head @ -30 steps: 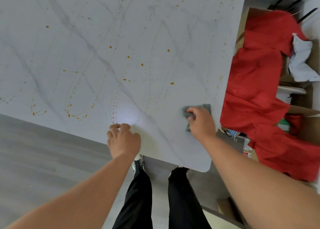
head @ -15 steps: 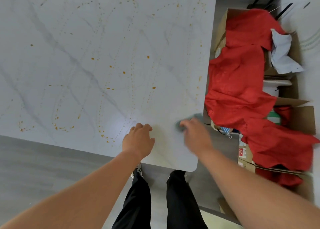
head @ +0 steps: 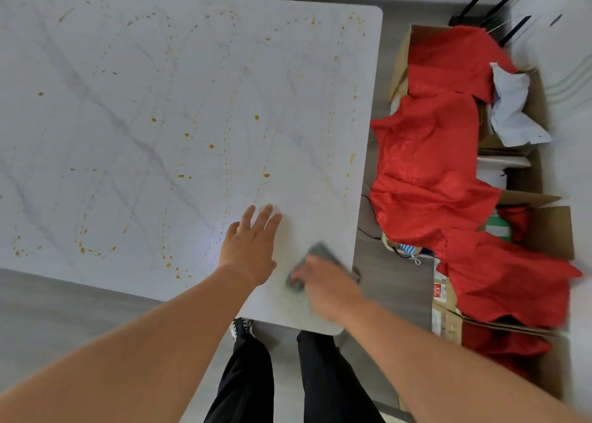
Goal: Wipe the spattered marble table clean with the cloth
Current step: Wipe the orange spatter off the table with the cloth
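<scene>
The white marble table point(head: 128, 102) fills the upper left of the head view. Trails and drops of orange-brown spatter point(head: 211, 147) cross most of it. My left hand point(head: 253, 246) lies flat on the top near the front edge, fingers straight and spread. Just to its right, my right hand point(head: 330, 288) is blurred by motion and holds the grey cloth point(head: 320, 251) down on the table by the near right corner. Most of the cloth is hidden under that hand. The patch around both hands shows little spatter.
Red fabric point(head: 426, 172) drapes over cardboard boxes point(head: 551, 230) close along the table's right edge, with crumpled white paper point(head: 512, 108) on top. Grey floor point(head: 64, 310) lies in front. My legs in black trousers point(head: 243, 374) stand at the near corner.
My left hand went from curled at the front edge to flat with spread fingers, further onto the table. My right hand swept the cloth back toward the near right corner.
</scene>
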Available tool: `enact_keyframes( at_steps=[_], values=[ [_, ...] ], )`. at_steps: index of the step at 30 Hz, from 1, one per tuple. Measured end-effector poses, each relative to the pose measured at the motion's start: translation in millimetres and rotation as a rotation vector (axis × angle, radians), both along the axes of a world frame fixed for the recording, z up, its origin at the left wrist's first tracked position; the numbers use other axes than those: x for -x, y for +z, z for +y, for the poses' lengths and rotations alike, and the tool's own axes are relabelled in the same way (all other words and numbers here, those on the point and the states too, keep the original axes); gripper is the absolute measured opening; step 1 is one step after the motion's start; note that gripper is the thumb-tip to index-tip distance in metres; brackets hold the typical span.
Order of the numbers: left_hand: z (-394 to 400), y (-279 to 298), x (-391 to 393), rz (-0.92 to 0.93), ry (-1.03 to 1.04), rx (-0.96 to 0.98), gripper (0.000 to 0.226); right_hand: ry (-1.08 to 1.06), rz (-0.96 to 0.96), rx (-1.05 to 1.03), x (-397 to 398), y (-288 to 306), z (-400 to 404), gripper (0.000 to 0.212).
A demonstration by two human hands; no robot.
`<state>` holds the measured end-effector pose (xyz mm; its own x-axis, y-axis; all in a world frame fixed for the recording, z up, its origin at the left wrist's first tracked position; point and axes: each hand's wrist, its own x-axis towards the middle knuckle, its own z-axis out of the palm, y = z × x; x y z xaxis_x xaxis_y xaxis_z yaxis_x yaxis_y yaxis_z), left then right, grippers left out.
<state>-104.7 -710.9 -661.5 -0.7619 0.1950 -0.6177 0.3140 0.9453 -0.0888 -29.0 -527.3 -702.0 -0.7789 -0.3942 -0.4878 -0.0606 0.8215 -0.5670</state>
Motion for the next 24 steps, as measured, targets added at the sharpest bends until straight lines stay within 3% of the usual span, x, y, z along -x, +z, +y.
enact_keyframes(
  at_steps=[2,4,6,9,11,13,16,17,19,22,24],
  values=[
    [6,-3,7,-0.015,-0.056,0.073,0.105,0.279,-0.018,0.07,-16,0,4,0.04],
    [9,-8,7,-0.015,-0.098,0.133,0.105,0.306,0.034,0.085,8,-8,26,0.045],
    [9,-12,5,-0.006,-0.12,0.165,0.104,0.052,0.075,0.079,53,-14,47,0.047],
    [11,-14,1,-0.016,-0.108,0.169,0.104,-0.414,0.118,-0.037,103,-20,67,0.033],
    [11,-13,1,-0.013,-0.098,0.177,0.102,-0.432,0.193,-0.077,98,-18,58,0.034],
    [12,-15,3,-0.004,-0.108,0.186,0.102,-0.171,0.18,0.035,67,-14,44,0.04],
    [14,-17,2,-0.001,-0.097,0.21,0.105,0.423,0.019,0.129,39,-11,40,0.042],
    [15,-18,1,0.003,-0.093,0.211,0.106,0.491,0.049,0.119,49,-12,45,0.043],
    [16,-19,2,0.017,-0.085,0.222,0.106,0.32,0.132,0.136,88,-20,57,0.044],
    [18,-21,3,0.008,-0.086,0.227,0.107,-0.315,0.183,0.045,152,-15,78,0.03],
    [17,-22,2,0.01,-0.098,0.241,0.107,-0.419,0.232,-0.064,157,-21,74,0.029]
  ],
)
